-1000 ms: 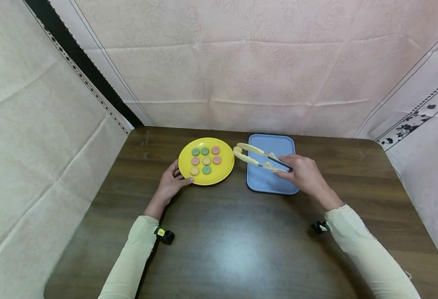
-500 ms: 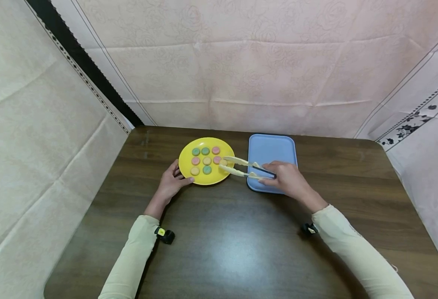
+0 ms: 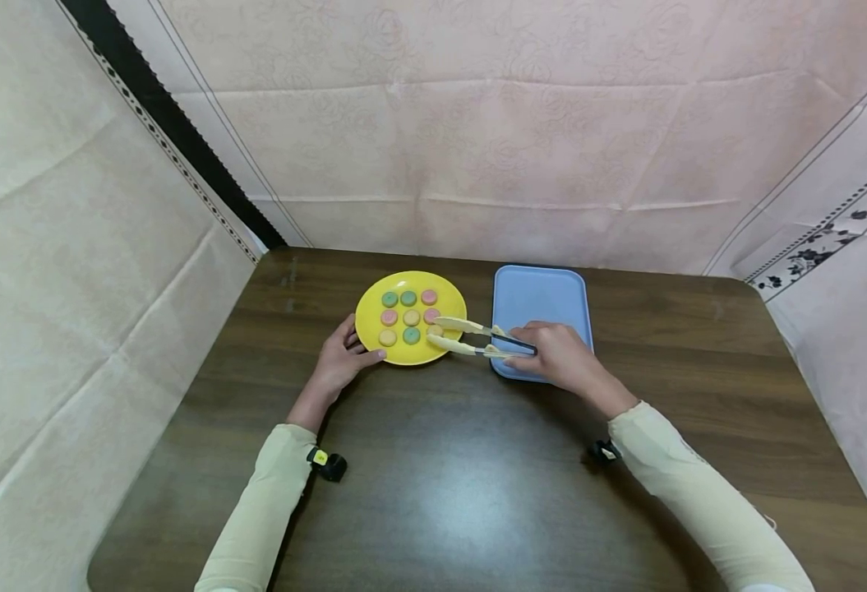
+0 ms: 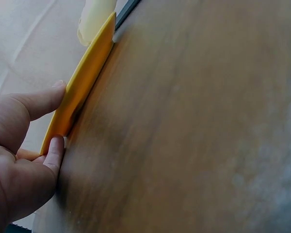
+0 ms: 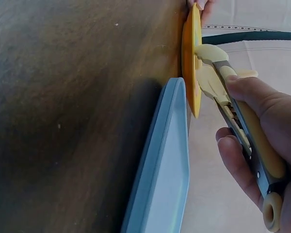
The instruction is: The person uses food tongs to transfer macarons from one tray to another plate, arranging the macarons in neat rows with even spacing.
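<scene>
On the yellow plate [image 3: 369, 317] lie several small, round, macaron-like pieces in green, pink and cream. My left hand [image 3: 335, 362] holds the plate's left rim; in the left wrist view its thumb lies on the upper side and fingers reach the underside. With my right hand [image 3: 564, 358] I grip cream-coloured tongs [image 3: 464, 326], their tips over the plate's right side. A cream piece [image 3: 435, 330] shows between the tips, beside a pink one partly covered by the upper arm. In the right wrist view the tongs [image 5: 262, 141] are spread slightly, tips right at the plate's surface.
A light blue tray [image 3: 540, 289] stands right of the plate, partly under my right hand. Both sit near the far edge of the brown wooden table [image 3: 433, 460]. Pale patterned cloth [image 3: 507, 156] hangs behind the table and along its sides.
My right hand has moved left and slightly down, bringing the tongs and the cream piece from beside the plate to over its right side. The left hand stays at the rim.
</scene>
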`<state>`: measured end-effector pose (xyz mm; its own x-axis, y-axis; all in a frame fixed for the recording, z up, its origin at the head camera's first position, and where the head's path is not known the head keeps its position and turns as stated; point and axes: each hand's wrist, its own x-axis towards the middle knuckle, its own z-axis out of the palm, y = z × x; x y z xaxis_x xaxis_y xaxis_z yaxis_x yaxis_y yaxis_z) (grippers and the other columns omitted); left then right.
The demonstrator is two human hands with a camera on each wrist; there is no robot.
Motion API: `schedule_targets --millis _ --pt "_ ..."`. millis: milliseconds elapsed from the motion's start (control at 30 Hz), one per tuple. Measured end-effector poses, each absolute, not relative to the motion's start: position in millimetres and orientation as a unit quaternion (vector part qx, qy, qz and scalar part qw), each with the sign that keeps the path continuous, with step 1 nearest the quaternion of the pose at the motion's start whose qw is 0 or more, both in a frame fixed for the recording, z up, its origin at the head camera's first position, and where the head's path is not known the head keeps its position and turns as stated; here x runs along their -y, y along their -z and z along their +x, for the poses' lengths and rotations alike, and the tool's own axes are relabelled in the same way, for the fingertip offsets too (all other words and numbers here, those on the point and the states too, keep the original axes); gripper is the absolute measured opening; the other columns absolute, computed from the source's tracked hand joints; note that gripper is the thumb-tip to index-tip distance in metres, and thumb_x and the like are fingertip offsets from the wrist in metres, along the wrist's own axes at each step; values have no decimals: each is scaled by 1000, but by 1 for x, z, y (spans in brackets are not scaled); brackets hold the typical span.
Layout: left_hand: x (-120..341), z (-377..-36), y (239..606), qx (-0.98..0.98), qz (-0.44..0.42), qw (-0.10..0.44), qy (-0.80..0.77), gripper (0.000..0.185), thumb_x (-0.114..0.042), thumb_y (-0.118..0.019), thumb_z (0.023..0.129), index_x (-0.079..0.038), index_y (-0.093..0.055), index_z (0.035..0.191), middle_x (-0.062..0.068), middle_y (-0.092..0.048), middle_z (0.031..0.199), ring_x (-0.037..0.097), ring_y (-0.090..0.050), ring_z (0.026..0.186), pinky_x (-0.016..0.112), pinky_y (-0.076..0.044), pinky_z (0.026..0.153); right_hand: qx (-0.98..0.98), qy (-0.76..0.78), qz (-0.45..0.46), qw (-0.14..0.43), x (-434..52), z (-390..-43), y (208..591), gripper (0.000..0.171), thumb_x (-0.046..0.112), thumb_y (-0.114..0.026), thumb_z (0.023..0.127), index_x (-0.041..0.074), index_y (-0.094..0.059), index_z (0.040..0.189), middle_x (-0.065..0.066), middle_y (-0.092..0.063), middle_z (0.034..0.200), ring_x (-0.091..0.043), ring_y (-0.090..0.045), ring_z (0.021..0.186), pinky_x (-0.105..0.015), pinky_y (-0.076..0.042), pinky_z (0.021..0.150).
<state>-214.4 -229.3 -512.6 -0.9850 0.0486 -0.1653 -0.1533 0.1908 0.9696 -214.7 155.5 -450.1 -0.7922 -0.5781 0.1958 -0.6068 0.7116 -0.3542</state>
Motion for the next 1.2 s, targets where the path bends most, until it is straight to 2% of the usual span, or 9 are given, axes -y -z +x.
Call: schedule_targets --millis 200,367,500,600,667,767,1000,1200 --pt "228 -215 513 -769 -32 74 -634 100 -5 -78 90 -9 -12 165 19 -35 160 34 -48 139 34 -53 102 927 -206 313 27 -157 -214 447 46 31 -82 89 1 -74 122 -10 -74 97 -15 -61 74 -36 -54 64" --pt "229 -216 512 -770 -35 73 -633 100 -5 -79 90 -8 -12 165 19 -35 160 34 -48 139 33 -53 102 925 -225 302 49 -166 -209 445 47 31 -82 89 0 -73 124 -12 -74 98 -17 -61 73 -36 -54 62" --pt "229 -215 512 -772 -33 72 -631 100 -6 -79 90 -8 -12 165 20 -36 160 34 -48 139 33 -53 102 927 -249 270 72 -178 -204 445 53 33 -82 88 0 -71 127 -16 -75 111 -26 -69 88 -45 -58 73" --pt "230 -215 511 -775 -34 70 -627 100 -6 -79 90 -9 -13 165 19 -36 160 34 -48 140 35 -53 103 927 -272 242 91 -189 -200 448 55 34 -83 87 0 -70 129 -17 -73 118 -28 -68 94 -46 -58 75" --pt "230 -214 512 -777 -33 71 -625 100 -7 -79 90 -9 -13 165 19 -35 160 34 -47 140 37 -52 105 923 -287 229 111 -197 -199 450 54 32 -84 87 0 -71 128 -17 -73 117 -26 -66 87 -41 -55 68" --pt "229 -213 508 -775 -37 78 -627 100 -6 -78 90 -9 -12 165 19 -32 162 34 -45 142 40 -50 107 918 -296 215 155 -210 -197 455 51 28 -85 86 -1 -72 126 -16 -75 107 -21 -59 75 -33 -48 59" --pt "223 -203 483 -767 -38 96 -634 96 -1 -75 91 -4 -12 164 23 -35 160 37 -45 141 29 -54 99 921 -301 152 192 -241 -191 454 49 26 -85 86 -1 -72 124 -19 -74 104 -29 -65 81 -46 -52 67" --pt "222 -203 482 -762 -33 94 -639 96 1 -75 91 -2 -12 164 24 -35 159 38 -45 141 24 -55 95 934 -288 84 193 -274 -186 453 50 33 -82 88 0 -72 125 -23 -72 106 -33 -63 79 -44 -45 65"
